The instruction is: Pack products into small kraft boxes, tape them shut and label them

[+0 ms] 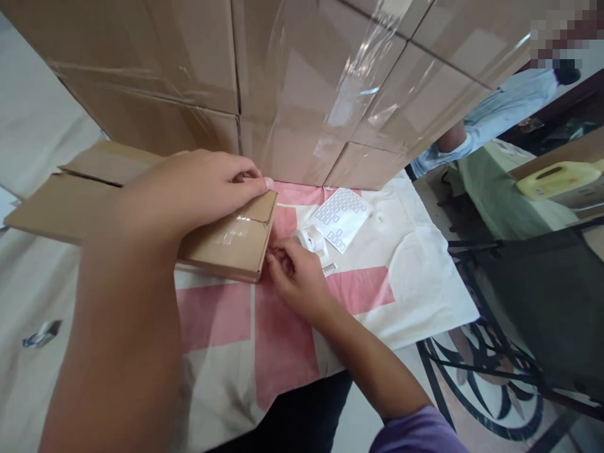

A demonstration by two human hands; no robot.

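Observation:
My left hand [193, 189] lies on top of a flat brown cardboard mailer box [226, 242], fingers curled over its far edge and pressing it down onto the table. My right hand [295, 277] sits at the box's right end, fingers pinched together at the box's lower corner; what they hold is too small to make out. Just beyond my right hand stands a small white tape dispenser [311, 239]. A white sheet of small blue-outlined stickers [340, 217] lies behind it. Clear tape shines on the box's flap.
A tall stack of taped cardboard cartons [302, 82] walls off the back of the table. A white cloth with pink blocks [368, 289] covers the table. Another person in a light shirt [500, 113] is at the right, near a yellow container [552, 179] and a dark chair [542, 302].

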